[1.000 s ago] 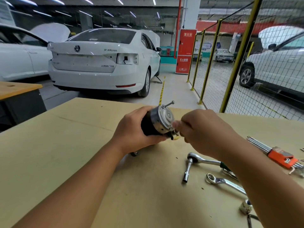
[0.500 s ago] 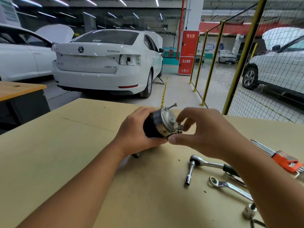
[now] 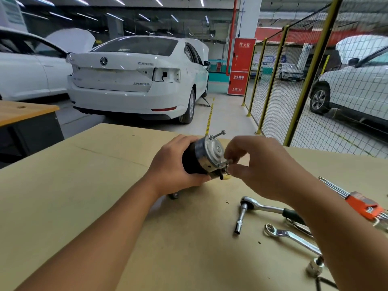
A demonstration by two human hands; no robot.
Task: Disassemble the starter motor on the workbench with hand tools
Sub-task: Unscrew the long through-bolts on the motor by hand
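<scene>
The starter motor (image 3: pixel 201 159) is held just above the workbench (image 3: pixel 84 185), near its middle, with the silver end cap turned to the right. The black body is gripped by the left hand (image 3: pixel 174 164), whose fingers are curled round it. At the lower edge of the cap a through bolt (image 3: pixel 224 163) is pinched between thumb and fingertips of the right hand (image 3: pixel 262 166), apparently being turned out by hand. A second long bolt (image 3: pixel 218 134) is seen standing well out of the cap at the far upper edge, so it is judged already loosened. The ratchet with socket (image 3: pixel 247 208) is laid down on the bench to the near right, with a ring spanner (image 3: pixel 289 238), a loose socket (image 3: pixel 315 267) and a set of hex keys (image 3: pixel 357 200) beside it. The task is judged to be at an early stage: both bolts remain to be drawn fully out, and the end cap is still seated. Internal parts cannot be seen.
</scene>
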